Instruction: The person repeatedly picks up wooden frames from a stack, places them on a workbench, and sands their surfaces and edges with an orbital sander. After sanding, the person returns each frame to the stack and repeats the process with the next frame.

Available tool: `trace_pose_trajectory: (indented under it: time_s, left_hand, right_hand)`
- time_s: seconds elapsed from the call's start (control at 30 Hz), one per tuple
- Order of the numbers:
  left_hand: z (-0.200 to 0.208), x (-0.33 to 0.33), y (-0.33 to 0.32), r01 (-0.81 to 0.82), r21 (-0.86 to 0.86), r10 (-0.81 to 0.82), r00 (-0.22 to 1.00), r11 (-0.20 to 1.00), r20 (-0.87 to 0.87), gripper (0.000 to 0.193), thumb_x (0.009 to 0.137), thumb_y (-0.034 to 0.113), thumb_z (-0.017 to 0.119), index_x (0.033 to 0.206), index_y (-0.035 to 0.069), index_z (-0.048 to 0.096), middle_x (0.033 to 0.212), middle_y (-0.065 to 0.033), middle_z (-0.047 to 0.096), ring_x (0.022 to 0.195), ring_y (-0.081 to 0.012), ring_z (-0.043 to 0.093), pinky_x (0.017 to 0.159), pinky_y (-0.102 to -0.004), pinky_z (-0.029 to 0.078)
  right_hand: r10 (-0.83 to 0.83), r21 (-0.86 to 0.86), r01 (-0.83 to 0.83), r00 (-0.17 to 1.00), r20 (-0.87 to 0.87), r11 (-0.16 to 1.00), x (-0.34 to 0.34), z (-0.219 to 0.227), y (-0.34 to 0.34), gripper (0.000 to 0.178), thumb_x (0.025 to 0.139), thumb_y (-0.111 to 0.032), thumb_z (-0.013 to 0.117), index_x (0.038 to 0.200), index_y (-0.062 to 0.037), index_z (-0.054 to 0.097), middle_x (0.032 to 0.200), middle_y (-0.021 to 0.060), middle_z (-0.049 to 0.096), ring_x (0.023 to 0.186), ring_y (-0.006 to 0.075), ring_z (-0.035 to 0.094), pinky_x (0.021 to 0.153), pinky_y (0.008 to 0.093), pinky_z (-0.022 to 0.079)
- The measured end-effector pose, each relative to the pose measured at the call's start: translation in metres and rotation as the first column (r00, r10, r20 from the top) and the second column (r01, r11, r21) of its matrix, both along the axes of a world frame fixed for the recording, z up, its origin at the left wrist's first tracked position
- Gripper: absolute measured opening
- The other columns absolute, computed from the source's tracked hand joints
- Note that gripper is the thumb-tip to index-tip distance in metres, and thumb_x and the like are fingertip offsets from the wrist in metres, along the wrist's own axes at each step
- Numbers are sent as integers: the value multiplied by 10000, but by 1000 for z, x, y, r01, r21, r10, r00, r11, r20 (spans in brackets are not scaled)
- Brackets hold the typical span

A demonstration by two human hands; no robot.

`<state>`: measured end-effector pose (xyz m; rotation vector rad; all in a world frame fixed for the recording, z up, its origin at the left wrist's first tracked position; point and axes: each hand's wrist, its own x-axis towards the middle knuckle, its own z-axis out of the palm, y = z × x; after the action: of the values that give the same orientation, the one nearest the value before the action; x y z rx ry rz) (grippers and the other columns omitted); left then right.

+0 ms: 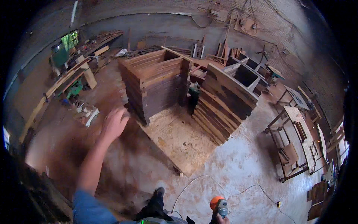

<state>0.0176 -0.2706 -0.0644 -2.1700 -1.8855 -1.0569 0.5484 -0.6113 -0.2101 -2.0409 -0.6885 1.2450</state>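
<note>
Low in the head view, my right grip [222, 220] clamps a grey, orange-disced power tool [222, 208]; my left grip [115, 124], loosely apart, hovers near a brown, plank-sided wooden cabinet [164, 76].

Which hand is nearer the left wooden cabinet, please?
Left: the left hand is outstretched left of the cabinet; the right hand is farther back, holding a power tool.

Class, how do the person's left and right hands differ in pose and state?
The left hand looks empty, while the right hand holds a power tool with an orange disc. The left hand shows whole, left of the wooden units; the right hand is cut off by the lower edge. Both are bare.
</note>
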Motion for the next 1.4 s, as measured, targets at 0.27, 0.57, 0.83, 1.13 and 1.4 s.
trace_pose_trajectory:
  time_s: [0.27,0.57,0.83,1.13,1.4]
  left_hand:
    - [-156,-118,-432,-549,-370,608,792,749,55,316,830,209,697,1084,24,661,1070,-201,675,984,-397,636,878,-478,504]
    - [-4,-80,-654,-902,-133,899,424,410,-105,296,855,199,633,1116,59,638,1034,-199,663,1006,-392,614,866,-486,511]
    - [103,-163,-808,-998,28,925,36,51,-378,444,802,192,700,1198,31,582,1117,-225,613,1067,-399,578,903,-470,497]
    - [94,-318,-918,-991,-45,847,131,126,-514,768,737,308,748,1378,35,424,1295,-240,548,1185,-391,534,989,-475,452]
    - [126,-335,-922,-942,-234,813,329,242,-480,463,726,294,723,1095,32,628,1036,-207,665,989,-391,624,864,-473,500]
  right_hand:
    - [473,121,-459,870,-139,880,-24,-34,17,489,888,-477,646,1038,-11,653,842,85,642,746,193,592,669,347,486]
    - [786,148,-774,589,-190,616,-98,-47,6,497,885,-488,652,1021,-10,654,831,82,640,729,188,590,651,342,484]
    - [848,151,-839,493,-195,523,-143,-44,-36,505,882,-498,658,1006,-9,654,821,79,639,714,184,588,635,338,482]
    - [806,141,-797,561,-189,587,-119,-82,-136,514,879,-509,664,989,-7,655,810,75,637,697,179,586,616,334,480]
    - [800,81,-807,556,-226,585,-136,-86,-178,454,868,-471,680,959,-27,662,759,57,621,650,162,573,570,327,466]
